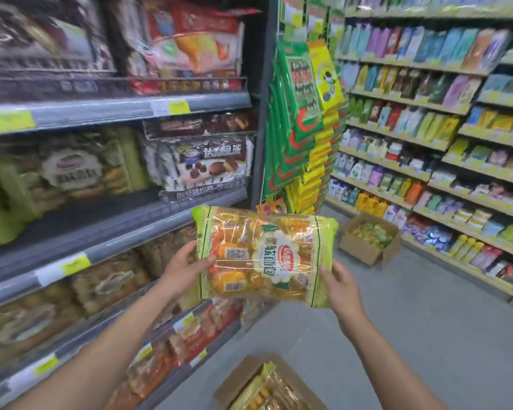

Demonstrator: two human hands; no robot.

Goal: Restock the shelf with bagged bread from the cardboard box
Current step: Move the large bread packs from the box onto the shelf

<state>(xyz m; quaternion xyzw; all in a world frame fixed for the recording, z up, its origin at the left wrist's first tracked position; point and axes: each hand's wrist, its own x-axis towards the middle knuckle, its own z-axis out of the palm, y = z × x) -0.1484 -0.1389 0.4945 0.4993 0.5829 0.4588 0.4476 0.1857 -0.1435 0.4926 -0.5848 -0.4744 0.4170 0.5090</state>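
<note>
So the bag of bread was up in the air, right in front of the snack shelf. Its printed front faced the camera and it was a bit tilted, left end higher. Both hands were on it. The left hand gripped the left edge with the thumb pressed onto the front of the plastic. The other fingers were tucked behind the bag, so I couldn't tell how they lay. The right hand had the lower right corner, thumb along the edge, fingers again hidden behind the wrapper. The bag was see-through with green borders and a white label, with small orange-wrapped rolls inside.

Down at the bottom of the view the open cardboard box sat on the floor with more bread bags in it. The shelf had similar-looking bags on its lower tiers and chocolate pie packs higher up. Farther down the aisle, a second cardboard box sat on the floor near the far shelving. Green and yellow packets hung at the shelf end.
</note>
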